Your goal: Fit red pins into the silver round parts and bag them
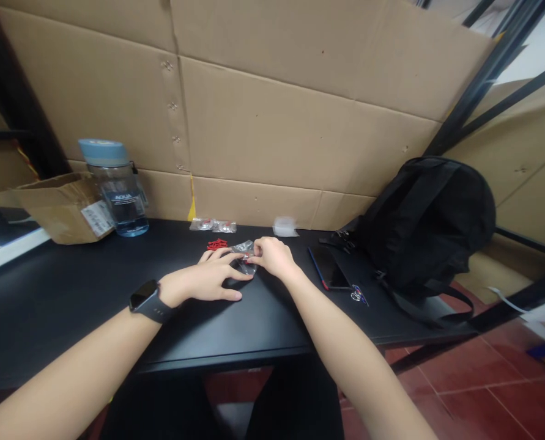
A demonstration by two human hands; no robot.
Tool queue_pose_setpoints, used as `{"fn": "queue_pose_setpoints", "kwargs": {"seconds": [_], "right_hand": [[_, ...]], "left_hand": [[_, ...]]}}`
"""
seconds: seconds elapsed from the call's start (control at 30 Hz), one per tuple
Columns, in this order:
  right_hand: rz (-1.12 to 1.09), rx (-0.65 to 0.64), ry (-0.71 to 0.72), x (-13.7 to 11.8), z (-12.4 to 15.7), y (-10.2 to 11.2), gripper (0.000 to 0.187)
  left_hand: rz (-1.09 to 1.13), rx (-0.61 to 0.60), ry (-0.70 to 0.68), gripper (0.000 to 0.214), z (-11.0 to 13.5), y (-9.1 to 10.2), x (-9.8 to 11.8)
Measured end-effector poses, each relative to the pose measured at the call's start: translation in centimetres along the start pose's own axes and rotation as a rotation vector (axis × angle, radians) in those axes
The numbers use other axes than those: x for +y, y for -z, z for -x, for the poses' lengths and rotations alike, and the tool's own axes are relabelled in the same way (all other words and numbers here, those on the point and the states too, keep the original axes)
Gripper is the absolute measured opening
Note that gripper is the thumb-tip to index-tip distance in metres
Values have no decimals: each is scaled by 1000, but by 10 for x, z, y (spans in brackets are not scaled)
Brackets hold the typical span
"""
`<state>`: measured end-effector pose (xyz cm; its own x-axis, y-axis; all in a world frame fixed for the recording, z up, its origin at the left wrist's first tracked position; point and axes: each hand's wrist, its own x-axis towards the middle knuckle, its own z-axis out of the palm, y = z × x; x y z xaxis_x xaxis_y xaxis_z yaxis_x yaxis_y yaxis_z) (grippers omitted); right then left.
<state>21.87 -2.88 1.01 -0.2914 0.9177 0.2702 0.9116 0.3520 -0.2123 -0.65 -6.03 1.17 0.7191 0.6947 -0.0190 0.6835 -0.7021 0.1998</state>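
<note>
Head view: a clear plastic bag (243, 247) is pinched by the right hand (273, 256), touched by the spread left hand (210, 278); by hard pulling, it could be torn.

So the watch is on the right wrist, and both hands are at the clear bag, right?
Not quite: the head view shows the watch on the left wrist. The left hand and right hand are indeed at the clear bag.

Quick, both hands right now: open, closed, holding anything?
Left hand: open and spread, fingertips at the clear plastic bag.
Right hand: closed in a pinch at the same bag; exactly what it grips cannot be told.
</note>
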Motion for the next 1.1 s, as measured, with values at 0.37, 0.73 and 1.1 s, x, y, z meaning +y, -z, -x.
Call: {"fn": "queue_pose_setpoints", "kwargs": {"seconds": [0.37,0.73,1.1], "right_hand": [[-208,-13,241,8,-4,-8,21],[-304,-163,329,31,0,7,36],[-339,-63,179,34,-2,8,7]], "left_hand": [[35,41,-10,22,-5,4,-10],[-7,399,-2,24,-19,-13,-26],[84,523,159,31,-24,-6,-33]]}}
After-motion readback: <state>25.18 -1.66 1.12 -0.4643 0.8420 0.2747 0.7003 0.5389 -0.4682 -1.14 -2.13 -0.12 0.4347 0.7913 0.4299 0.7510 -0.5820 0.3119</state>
